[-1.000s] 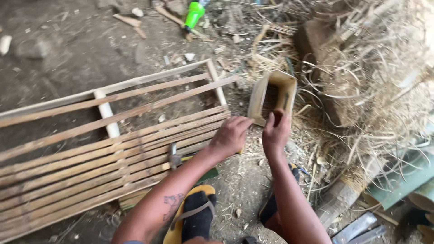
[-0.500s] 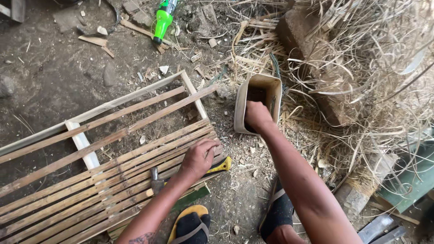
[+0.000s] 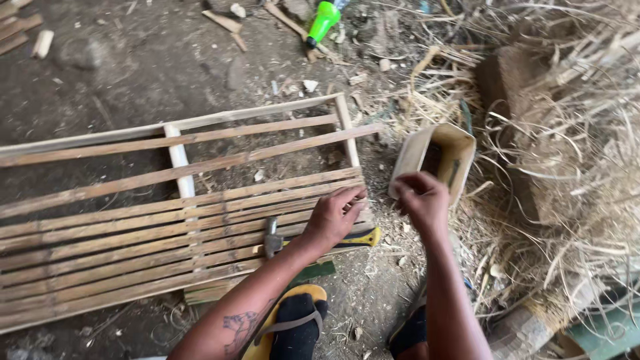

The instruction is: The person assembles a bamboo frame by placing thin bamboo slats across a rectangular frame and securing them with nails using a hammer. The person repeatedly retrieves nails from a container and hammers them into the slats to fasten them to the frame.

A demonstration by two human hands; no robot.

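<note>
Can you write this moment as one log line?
left hand: on slat frame | right hand: at box rim | hammer: lying on slats

The long slatted bamboo frame (image 3: pixel 167 220) runs off the left edge, so its far end is out of sight. The left hand (image 3: pixel 333 217) lies over the shaft of the yellow-handled hammer (image 3: pixel 363 238), leaving only the steel head and the handle tip showing. The right hand (image 3: pixel 420 200) is curled at the mouth of the tan open wooden box (image 3: pixel 453 143); whatever its grip pinches is too small to tell (the box's dark inside is unreadable too). The bright green plastic bottle (image 3: pixel 323 19) is cut by the top edge. Both forearms leave the bottom edge, and the feet in dark socks are partly covered by them.
</note>
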